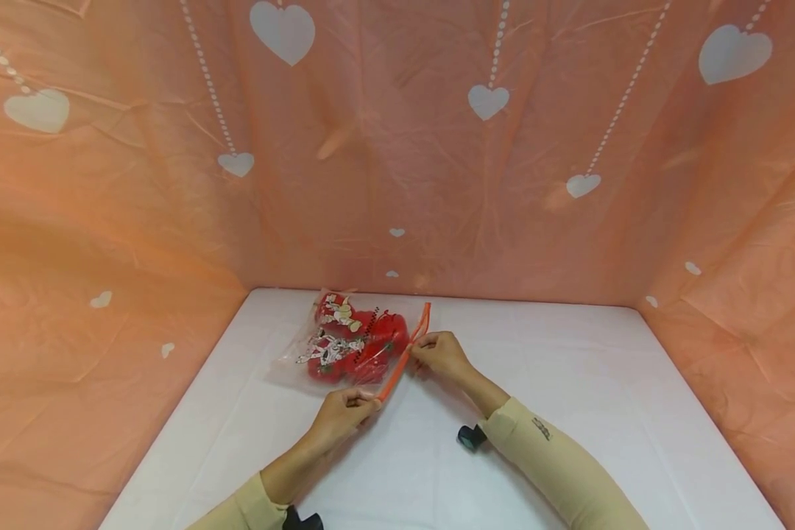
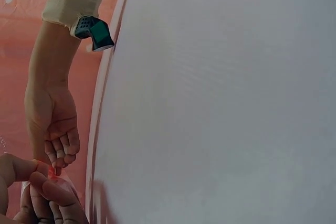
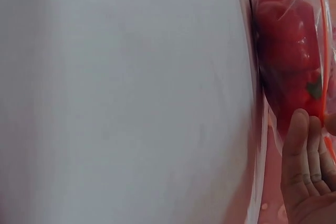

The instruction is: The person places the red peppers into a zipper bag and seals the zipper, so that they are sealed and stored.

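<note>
A clear printed zip bag [image 1: 291, 368] lies on its side on the white table, with several red bell peppers [image 1: 389, 328] inside. Its orange zip strip [image 1: 394, 377] runs along the right end. At the near end of the strip, my left hand [image 1: 341, 418] pinches the bag's edge between thumb and fingers. My right hand [image 1: 442, 355] pinches the strip farther up, and beyond it the strip shows as two separate lines. The right wrist view has the peppers [image 3: 289, 45] close up behind the plastic, with the right hand's fingers [image 3: 297, 135] against the bag.
The white table [image 1: 570, 383] has orange curtains [image 1: 397, 169] with white hearts behind it and at both sides. Dark wrist cameras sit at the cuffs, one under the right sleeve [image 1: 556, 456] and one under the left sleeve [image 1: 245, 508].
</note>
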`<state>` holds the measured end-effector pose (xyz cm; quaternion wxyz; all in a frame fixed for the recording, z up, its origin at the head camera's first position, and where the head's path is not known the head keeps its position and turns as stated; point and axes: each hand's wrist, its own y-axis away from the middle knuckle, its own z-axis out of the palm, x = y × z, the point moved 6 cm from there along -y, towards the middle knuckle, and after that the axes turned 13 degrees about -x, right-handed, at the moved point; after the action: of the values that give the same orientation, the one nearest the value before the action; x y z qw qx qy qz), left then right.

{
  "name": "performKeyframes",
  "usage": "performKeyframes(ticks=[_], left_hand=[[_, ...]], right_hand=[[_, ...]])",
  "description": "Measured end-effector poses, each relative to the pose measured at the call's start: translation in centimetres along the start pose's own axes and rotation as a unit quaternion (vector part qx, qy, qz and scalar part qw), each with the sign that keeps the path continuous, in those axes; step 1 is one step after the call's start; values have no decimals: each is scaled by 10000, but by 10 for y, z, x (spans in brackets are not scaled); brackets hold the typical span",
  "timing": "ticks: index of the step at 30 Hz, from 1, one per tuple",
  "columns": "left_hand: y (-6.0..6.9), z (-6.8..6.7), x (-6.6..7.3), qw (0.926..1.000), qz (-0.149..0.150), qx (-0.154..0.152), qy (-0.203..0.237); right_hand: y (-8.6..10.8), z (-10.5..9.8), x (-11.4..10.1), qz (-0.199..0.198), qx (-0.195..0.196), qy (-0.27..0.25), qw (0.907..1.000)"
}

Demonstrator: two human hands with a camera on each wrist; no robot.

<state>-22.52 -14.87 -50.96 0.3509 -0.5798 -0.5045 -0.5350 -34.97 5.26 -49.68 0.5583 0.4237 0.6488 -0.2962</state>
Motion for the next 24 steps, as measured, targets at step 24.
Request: performKeyframes(ticks=[24], left_hand=[[-10,-8,-2,9994,118,-70,-324]], right_hand=[[20,-11,1,105,248,-360,9990]])
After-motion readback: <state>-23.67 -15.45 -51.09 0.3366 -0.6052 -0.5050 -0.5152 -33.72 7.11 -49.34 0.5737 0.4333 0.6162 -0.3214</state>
